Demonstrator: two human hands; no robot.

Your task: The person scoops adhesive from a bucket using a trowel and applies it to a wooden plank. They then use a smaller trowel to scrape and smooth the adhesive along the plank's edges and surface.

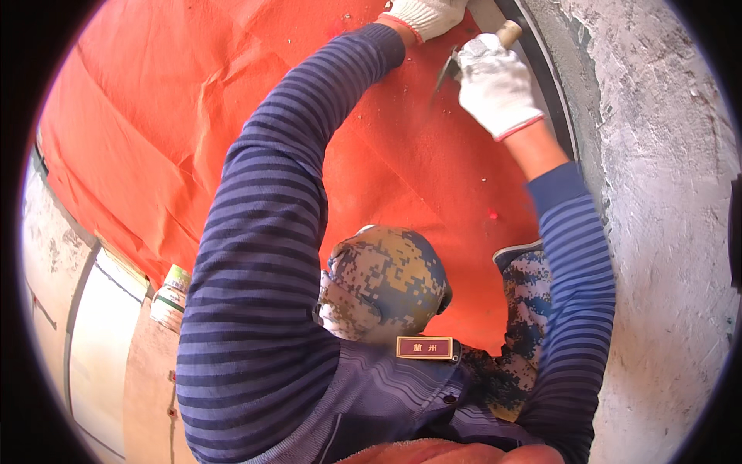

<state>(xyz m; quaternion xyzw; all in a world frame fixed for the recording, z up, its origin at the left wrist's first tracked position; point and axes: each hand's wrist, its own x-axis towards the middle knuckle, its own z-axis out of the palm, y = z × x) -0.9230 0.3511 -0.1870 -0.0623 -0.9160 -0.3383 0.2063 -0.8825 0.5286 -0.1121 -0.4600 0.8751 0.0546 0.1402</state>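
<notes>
My left hand (pixel 428 17), in a white knitted glove, reaches to the top edge of the picture. Its fingers are cut off there, so what it touches cannot be seen. My right hand (pixel 497 93), also gloved, is shut around a hand tool with a round wooden handle (pixel 510 33). A thin dark metal blade (pixel 444 75) sticks out of that fist on the left, blurred; it may be a trowel. Below both hands spreads a red floor covering (pixel 400 139) with small crumbs on it. A dark strip (pixel 542 64) runs along the wall's base, close beside my right hand.
A rough grey plastered wall (pixel 661 174) rises on the right. My bent knee (pixel 388 278) in camouflage trousers stands in the middle. A printed can or tub (pixel 170 298) is at the lower left, near pale floor boards or tiles (pixel 110 325). Creases (pixel 203 110) ridge the covering.
</notes>
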